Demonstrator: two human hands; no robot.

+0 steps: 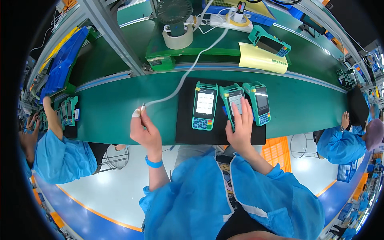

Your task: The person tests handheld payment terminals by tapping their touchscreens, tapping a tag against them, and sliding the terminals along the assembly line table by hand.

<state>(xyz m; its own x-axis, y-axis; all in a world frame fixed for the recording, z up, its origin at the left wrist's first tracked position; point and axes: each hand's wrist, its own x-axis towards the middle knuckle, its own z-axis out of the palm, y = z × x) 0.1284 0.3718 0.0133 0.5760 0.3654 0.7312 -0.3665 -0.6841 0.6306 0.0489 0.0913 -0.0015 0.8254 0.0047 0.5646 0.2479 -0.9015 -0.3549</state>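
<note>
Three teal handheld terminals sit side by side on the black mat, and the right hand lies flat, fingers spread, on the middle terminal, pressing rather than gripping. Left hand pinches the plug end of the white cable between thumb and taped fingertip, well left of that unit. Best, I'd say, to keep the terminal pinned firmly so it can't slide, and bring the plug in square

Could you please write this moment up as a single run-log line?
left hand: holds white cable plug | right hand: resting on middle payment terminal | black mat: three terminals
</note>
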